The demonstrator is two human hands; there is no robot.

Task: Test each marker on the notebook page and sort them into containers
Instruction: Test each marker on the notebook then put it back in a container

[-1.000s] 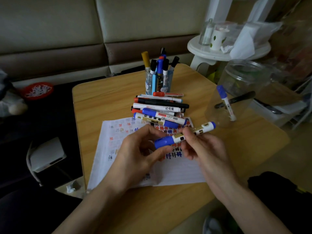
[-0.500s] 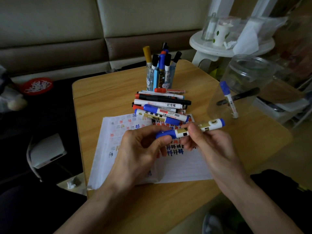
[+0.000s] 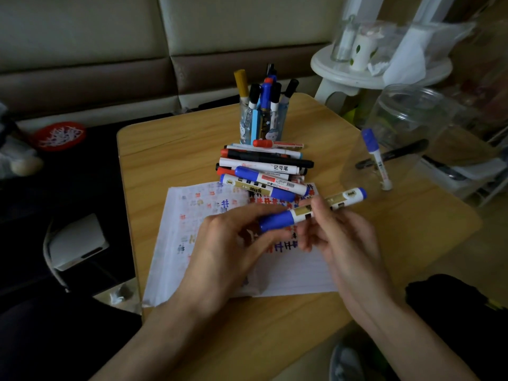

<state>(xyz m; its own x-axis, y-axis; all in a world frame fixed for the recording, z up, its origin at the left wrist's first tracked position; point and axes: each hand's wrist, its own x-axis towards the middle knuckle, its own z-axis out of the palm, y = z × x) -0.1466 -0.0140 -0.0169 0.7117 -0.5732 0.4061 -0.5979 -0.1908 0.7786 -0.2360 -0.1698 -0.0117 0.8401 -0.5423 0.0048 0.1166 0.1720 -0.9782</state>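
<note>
Both hands hold one blue-capped white marker (image 3: 316, 210) level above the notebook page (image 3: 291, 270). My left hand (image 3: 228, 243) grips its blue cap end; my right hand (image 3: 338, 235) pinches the white barrel. The page carries rows of red, blue and yellow test marks. A pile of loose markers (image 3: 264, 171) lies on the table just beyond the page. Behind the pile a small pen cup (image 3: 261, 125) stands full of upright markers. At the right a clear plastic jar (image 3: 395, 138) holds a blue marker and a black one.
The wooden table (image 3: 170, 149) ends close on the left and near sides. A white round side table (image 3: 357, 70) with cups stands back right. A sofa runs along the back. On the floor left are a white box (image 3: 77, 243) and a red bowl (image 3: 59, 136).
The marker and both hands have shifted slightly right and away over the page. The grip on cap and barrel looks the same; the cap is still on.
</note>
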